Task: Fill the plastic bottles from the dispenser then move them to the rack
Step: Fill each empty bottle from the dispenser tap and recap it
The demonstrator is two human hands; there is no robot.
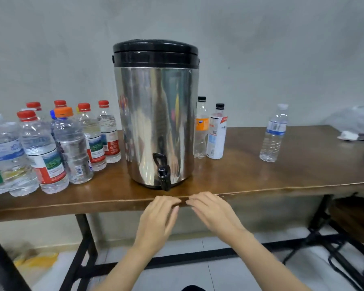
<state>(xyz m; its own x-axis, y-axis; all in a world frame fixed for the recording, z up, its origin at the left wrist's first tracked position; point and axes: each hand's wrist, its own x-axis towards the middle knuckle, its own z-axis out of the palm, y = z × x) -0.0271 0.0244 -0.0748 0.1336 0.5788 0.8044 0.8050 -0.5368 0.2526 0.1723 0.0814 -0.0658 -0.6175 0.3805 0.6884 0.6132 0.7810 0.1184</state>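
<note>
My left hand (159, 215) and right hand (213, 213) lie side by side, fingers loose and nearly straight, holding nothing. The fingertips rest at the front edge of the brown wooden table (282, 175). Just beyond them, close to that edge, stands the shiny steel cylindrical dispenser with a black lid (156, 114), its black tap (164, 177) facing me. A cluster of clear plastic bottles with red and orange caps (51, 148) crowds the table's left end. Two black-capped bottles (215, 135) stand just beside the dispenser on its right. A white-capped clear bottle (273, 135) stands apart, toward the right end.
</note>
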